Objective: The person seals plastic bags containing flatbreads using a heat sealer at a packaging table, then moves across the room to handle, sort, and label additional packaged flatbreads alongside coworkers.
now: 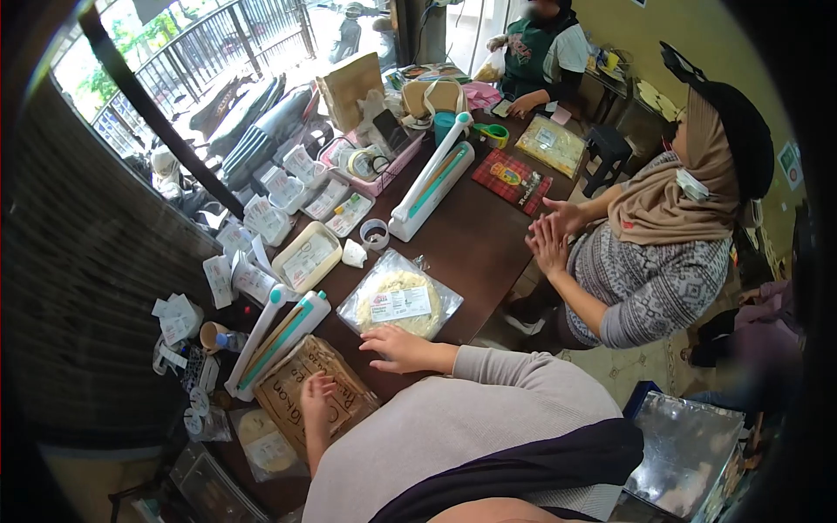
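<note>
My right hand (403, 350) reaches over the table just below a clear plastic packet (400, 296) with a round, pale flat food and a white label inside. Its fingers are stretched out, at or very near the packet's lower edge; I cannot tell if they touch. My left hand (317, 397) is over a brown cardboard box (288, 383) with black handwriting, fingers loosely apart and holding nothing visible. Left of the box stands a white and teal bar-shaped sealer (279, 344). Another packet (266, 444) of round, pale food lies below the box, partly hidden.
A second sealer (433, 187) stands farther up the brown table (488, 227). A tape roll (375, 233), a cream tray (307, 256) and stacks of labels (268, 220) line the left side. Across the table a co-worker (663, 253) holds both hands together; another person (545, 57) sits at the far end.
</note>
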The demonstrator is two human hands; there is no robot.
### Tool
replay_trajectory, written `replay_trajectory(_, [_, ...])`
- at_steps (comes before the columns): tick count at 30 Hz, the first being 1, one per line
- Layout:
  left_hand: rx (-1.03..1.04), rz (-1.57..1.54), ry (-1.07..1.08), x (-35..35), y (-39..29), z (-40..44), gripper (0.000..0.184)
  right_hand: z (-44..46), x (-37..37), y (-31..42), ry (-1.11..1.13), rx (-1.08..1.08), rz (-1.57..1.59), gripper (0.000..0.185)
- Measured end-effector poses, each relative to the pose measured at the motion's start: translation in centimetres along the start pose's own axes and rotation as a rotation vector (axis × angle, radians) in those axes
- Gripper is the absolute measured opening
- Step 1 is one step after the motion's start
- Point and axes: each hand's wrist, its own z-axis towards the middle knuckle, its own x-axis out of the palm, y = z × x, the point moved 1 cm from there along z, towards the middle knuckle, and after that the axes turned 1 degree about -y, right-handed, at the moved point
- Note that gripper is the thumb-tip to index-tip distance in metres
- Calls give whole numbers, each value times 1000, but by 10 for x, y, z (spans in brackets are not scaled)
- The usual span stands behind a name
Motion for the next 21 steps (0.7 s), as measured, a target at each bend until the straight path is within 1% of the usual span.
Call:
replay_trajectory(3, [28,-71,-184,-70,38,11,31,-1,7,8,-13,-8,-7,36])
replay_trajectory(4, [37,-59,-277,-85,37,5,31,0,10,11,-3,-12,-12,36])
replay_trajectory(6, [24,-25,-390,-120,40,-6,31,3,16,19,32,-23,-18,35])
replay_trajectory(8, [77,-9,-479,-168,68,-10,32,9,25,32,35,-29,-8,33])
replay_trajectory(9, [113,-33,-570,-188,84,-13,33,13,28,40,29,-37,7,32])
replay_trajectory(10, [145,-55,-674,-207,93,-20,34,17,31,49,36,-51,26,32])
replay_trajectory(12, [73,56,-787,-231,84,-48,39,25,42,68,57,-84,38,33])
replay_trajectory(13, [129,-6,-841,-245,93,-58,39,27,52,75,76,-95,32,33])
replay_trajectory(14, [134,-25,-909,-259,100,-67,37,30,62,81,92,-107,27,34])
replay_trajectory(16, [158,161,-991,-290,117,-87,40,38,76,97,174,-87,68,36])
replay_trajectory(18, [85,270,-1080,-313,136,-109,43,44,91,111,275,-39,59,37])
replay_trajectory(20, [8,405,-1113,-333,176,-123,48,52,104,130,364,-52,63,36])
replay_trajectory(21, [-47,347,-1070,-334,186,-132,51,56,112,136,396,-61,66,36])
